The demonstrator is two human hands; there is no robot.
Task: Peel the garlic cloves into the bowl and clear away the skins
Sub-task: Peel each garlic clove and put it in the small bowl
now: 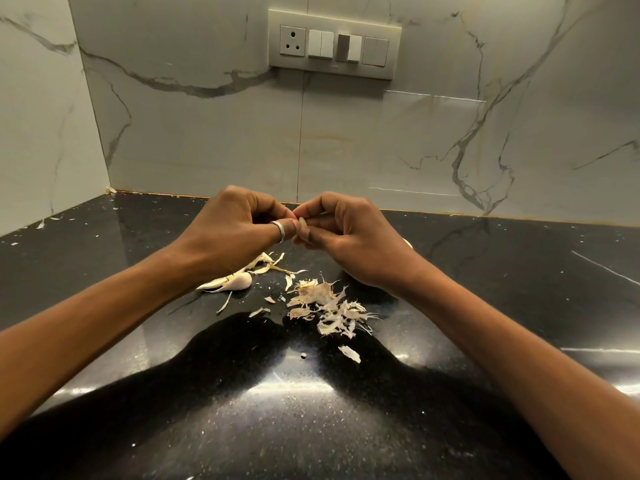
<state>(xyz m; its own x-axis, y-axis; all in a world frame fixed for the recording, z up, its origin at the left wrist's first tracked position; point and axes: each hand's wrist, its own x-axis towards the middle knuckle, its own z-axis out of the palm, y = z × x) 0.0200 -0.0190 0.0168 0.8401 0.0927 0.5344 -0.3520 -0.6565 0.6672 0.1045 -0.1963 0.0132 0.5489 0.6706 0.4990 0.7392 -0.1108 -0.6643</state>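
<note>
One dark countertop (311,427): polished black stone is seen across the whole near field, with light reflected on it and both forearms stretched forward over it.
Lone skin piece (349,354): a single papery scrap is laid nearest the viewer, apart from the rest.
Skin pile (329,308): a loose heap of pale, shredded garlic skins is spread on the counter below and between the two hands; smaller flakes are scattered to its left.
Unpeeled clove (239,282): one whole clove is left lying on the counter under the left wrist, with long strips of skin beside it.
Left hand (228,233): it is raised above the counter, fingers curled; the clove's left end is pinched between thumb and fingertips.
Ring (278,231): a silver band is worn on the left hand, close to the pinch.
Garlic clove (302,224): it is held in the air between both hands, above the counter and beyond the skin pile; only a small pale part is shown.
Right hand (349,233): fingers are curled and closed on the clove's right end, touching the left fingertips.
Pale object (408,242): a rounded edge is seen past the right wrist; what it is cannot be told.
Wall (381,150): grey-veined marble tile is set behind the counter.
Switch panel (334,46): one socket and several switches are mounted high on the wall.
</note>
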